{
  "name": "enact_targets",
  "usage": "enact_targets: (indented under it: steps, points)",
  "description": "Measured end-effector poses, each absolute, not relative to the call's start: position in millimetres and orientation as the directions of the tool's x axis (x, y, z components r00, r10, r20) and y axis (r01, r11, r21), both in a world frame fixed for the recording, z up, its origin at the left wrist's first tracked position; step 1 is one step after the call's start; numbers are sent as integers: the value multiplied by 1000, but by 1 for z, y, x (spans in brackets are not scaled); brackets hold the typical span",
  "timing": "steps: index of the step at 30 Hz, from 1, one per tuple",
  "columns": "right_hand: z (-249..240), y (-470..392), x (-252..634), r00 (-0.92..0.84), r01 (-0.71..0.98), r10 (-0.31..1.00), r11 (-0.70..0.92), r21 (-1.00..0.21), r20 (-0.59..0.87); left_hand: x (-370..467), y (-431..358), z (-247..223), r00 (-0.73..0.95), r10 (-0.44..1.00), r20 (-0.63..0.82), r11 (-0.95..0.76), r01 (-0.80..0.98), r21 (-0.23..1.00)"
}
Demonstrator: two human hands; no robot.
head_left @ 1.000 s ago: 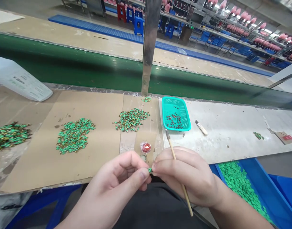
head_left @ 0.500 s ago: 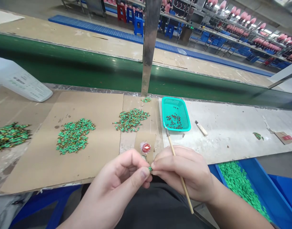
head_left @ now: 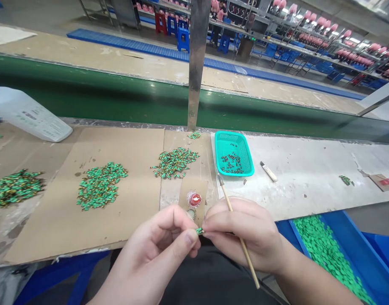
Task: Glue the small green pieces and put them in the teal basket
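Between its thumb and forefinger my left hand [head_left: 164, 250] pinches a small green piece [head_left: 199, 231] with gold and dark bits. The fingertips of my right hand [head_left: 245, 233] are pressed together at the piece's right end. A thin wooden paintbrush [head_left: 226, 197] also lies in my right hand, slanting across the fingers with its dark tip pointing up and away. Just beyond my fingers stand a small pot of red paint [head_left: 194, 199] and a small round lid-like thing [head_left: 191, 213], partly hidden by my left hand.
Piles of similar green pieces [head_left: 102, 186] lie on cardboard to the left. A teal basket [head_left: 234, 173] holds small dark parts. A white-handled tool [head_left: 268, 171] is right of it, a plastic jug [head_left: 35, 114] far left, and a blue bin [head_left: 349, 237] of green discs lower right.
The view has tilted slightly, so the table sits a little lower. Both hands stay together at the small green piece, and the round lid-like thing shows more behind them.
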State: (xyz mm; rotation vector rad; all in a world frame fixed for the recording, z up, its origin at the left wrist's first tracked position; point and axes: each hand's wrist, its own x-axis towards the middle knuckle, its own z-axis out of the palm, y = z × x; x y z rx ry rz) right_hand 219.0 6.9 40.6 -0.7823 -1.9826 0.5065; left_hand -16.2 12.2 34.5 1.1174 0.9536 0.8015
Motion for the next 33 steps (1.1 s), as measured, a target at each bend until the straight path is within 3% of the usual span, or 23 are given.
enact_targets:
  steps: [10,22,29,33]
  points:
    - [37,7,219,-423,339,674,738,-584,606,-25,11,25,428,888,-167,170,32,985]
    - [27,9,217,-426,319,664,745,-586,614,-28,14,23,481,856,-190,192,44,980]
    - [26,9,218,-389,314,706,706,-635,592,-18,19,32,421,887,-188,191,36,981]
    - [29,10,222,-294,314,744,668,-674,600,-15,16,32,363,925,-111,97,55,994]
